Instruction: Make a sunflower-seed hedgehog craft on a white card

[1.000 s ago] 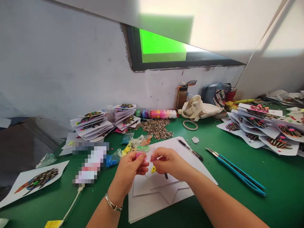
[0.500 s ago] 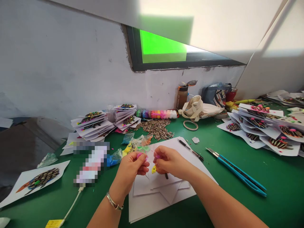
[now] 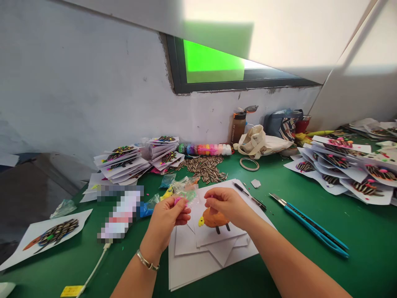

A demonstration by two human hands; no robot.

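My left hand [image 3: 169, 217] is closed round a lump of pink modelling clay [image 3: 180, 201], part of it hidden by the fingers. Over the paper, my right hand [image 3: 228, 205] pinches a tiny bit of pink clay, mostly covered by its fingertips. Below it, a sheet [image 3: 204, 239] carries an orange clay body [image 3: 214, 220] with a yellow clay piece [image 3: 201, 221] at its left and two black strips under it. More white sheets [image 3: 182, 273] are stacked beneath. Clear bags of coloured clay [image 3: 186, 185] lie just beyond my left hand.
Sunflower seeds [image 3: 206, 167] are heaped behind the paper, near a tape ring [image 3: 249, 164]. Pens [image 3: 249, 195] and a blue-handled tool [image 3: 310, 225] lie to the right. Stacks of seed pictures [image 3: 124, 163] stand on both sides. A cable [image 3: 94, 269] crosses the left.
My hands have moved a little apart. The right has shifted slightly right and up, uncovering more of the orange body and its black strips; the left has drifted slightly left.
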